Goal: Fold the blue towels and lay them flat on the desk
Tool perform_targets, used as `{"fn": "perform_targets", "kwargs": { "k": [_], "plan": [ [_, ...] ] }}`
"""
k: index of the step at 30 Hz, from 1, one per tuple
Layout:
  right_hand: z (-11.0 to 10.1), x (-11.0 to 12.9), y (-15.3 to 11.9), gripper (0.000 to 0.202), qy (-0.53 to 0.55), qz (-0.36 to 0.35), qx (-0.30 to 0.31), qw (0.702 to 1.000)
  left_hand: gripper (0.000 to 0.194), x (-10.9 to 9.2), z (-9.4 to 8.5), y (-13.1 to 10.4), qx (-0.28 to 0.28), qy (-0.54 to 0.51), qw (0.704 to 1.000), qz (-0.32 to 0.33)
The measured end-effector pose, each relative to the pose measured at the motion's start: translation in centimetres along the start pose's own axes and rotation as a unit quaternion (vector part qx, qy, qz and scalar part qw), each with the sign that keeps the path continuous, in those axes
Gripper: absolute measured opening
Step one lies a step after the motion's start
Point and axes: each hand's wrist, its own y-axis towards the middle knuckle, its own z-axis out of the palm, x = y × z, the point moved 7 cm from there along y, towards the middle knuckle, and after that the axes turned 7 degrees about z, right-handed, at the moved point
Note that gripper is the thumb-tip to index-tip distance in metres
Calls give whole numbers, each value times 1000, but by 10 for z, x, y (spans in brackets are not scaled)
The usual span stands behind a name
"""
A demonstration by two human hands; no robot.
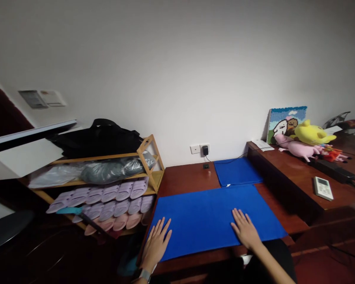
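A blue cloth (201, 221) lies spread flat on the reddish-brown wooden table (183, 177). My left hand (157, 242) rests palm down at its left front edge, fingers stretched out and holding nothing. On the right part of the cloth, my right hand (245, 229) lies flat with its fingers extended. Behind the spread cloth, a second blue cloth (238, 171) lies folded, with a small white tag at its front edge. A watch is on my left wrist.
Left of the table stands a wooden rack (149, 161) with slippers (118, 193) and a black bag (100, 138). On the higher desk at right are plush toys (301, 148), a dog picture (286, 122), a remote control (323, 188) and a black power strip (331, 171). A plugged-in adapter (205, 150) trails a cable.
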Motion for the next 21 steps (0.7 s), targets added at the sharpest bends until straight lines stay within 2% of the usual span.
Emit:
{"fn": "perform_targets", "kwargs": {
  "k": [4, 6, 8, 10, 12, 14, 16, 18, 21],
  "plan": [
    [-30, -131, 13, 68, -74, 140, 8, 987, 56, 1, 0, 1, -6, -5, 1000, 2],
    [-51, -179, 23, 66, -68, 197, -7, 978, 56, 5, 1, 1, -6, -5, 1000, 6],
    [-71, -205, 42, 63, -27, 206, -39, 977, 55, 9, 2, 2, -5, -1, 1000, 0],
    [-87, -210, 70, 60, 16, 176, -65, 982, 54, 4, -4, 9, -13, 5, 1000, -16],
    [-94, -205, 103, 57, 45, 144, -72, 986, 52, -21, -16, 24, -35, 0, 999, -21],
    [-93, -199, 133, 55, 66, 134, -72, 986, 48, -74, -28, 43, -51, -31, 998, 7],
    [-87, -196, 157, 54, 88, 144, -77, 983, 43, -154, -30, 62, -37, -91, 992, 78],
    [-79, -197, 172, 54, 106, 173, -84, 976, 36, -245, -21, 74, -10, -151, 976, 157],
    [-65, -205, 182, 56, 121, 228, -89, 962, 30, -377, 12, 80, 38, -184, 940, 285]
  ]
}}
